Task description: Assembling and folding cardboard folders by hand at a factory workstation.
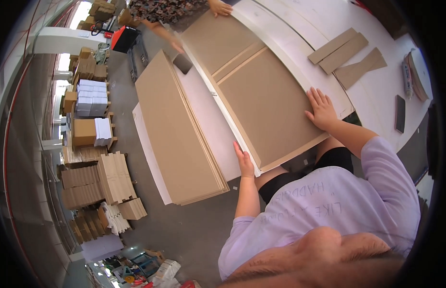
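Note:
A long shallow tray of brown board with white folded edges [268, 98] lies lengthwise in front of me on the table. My left hand [244, 161] rests along its left white edge at the near corner, fingers stretched out and holding nothing. My right hand [322, 108] lies flat with spread fingers on the right edge of the brown board. Across the far part, another person's hand [220, 8] touches the far right edge. That person's other hand [176, 44] is at the left edge, near a small dark grey block [183, 63].
Left of the tray is a stack of large brown boards [177, 129]. Loose cardboard strips [345, 50] lie on the white table at right, with a dark phone [400, 114] and a tube [407, 79]. Pallets of cardboard [117, 177] line the floor at left; a pallet jack [127, 41] stands beyond.

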Tool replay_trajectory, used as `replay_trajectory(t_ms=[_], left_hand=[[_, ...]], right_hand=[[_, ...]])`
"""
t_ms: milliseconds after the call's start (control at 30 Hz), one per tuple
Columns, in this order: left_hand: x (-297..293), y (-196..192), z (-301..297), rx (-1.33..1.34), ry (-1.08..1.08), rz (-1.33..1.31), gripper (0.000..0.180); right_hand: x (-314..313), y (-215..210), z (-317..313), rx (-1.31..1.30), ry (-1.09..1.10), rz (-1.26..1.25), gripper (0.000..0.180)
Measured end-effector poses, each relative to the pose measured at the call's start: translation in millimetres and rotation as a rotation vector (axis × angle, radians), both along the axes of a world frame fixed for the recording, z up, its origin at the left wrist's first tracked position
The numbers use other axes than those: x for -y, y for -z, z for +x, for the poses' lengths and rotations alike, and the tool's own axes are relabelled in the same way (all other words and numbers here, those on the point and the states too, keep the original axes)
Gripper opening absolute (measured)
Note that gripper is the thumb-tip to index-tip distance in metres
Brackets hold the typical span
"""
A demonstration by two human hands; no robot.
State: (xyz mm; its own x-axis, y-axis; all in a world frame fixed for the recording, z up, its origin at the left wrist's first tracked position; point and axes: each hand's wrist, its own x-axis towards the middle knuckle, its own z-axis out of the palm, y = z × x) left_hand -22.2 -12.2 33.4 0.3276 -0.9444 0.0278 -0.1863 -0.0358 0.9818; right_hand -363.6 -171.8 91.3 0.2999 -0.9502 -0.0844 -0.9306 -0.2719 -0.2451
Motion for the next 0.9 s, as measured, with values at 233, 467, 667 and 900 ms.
replay_trajectory(t_ms=[233, 467, 667, 900], left_hand=[[6.3, -13.1, -14.0, 0.636, 0.005, -0.074, 0.076], [-46.5, -54.3, -25.9, 1.139, 0.373, 0.259, 0.068], [-62.6, -52.9, -19.3, 1.072, 0.277, 0.221, 0.062], [-64.5, -68.5, -15.4, 1.036, 0.31, 0.12, 0.056]], right_hand=[[-2.2, -3.8, 0.2, -0.008, -0.008, -0.113, 0.072], [-60.3, 14.6, -0.9, 0.245, -0.77, -0.154, 0.04], [-68.8, 27.6, -6.1, 0.348, -0.849, -0.11, 0.016], [-64.2, 40.4, 5.4, 0.309, -0.866, -0.178, 0.011]])
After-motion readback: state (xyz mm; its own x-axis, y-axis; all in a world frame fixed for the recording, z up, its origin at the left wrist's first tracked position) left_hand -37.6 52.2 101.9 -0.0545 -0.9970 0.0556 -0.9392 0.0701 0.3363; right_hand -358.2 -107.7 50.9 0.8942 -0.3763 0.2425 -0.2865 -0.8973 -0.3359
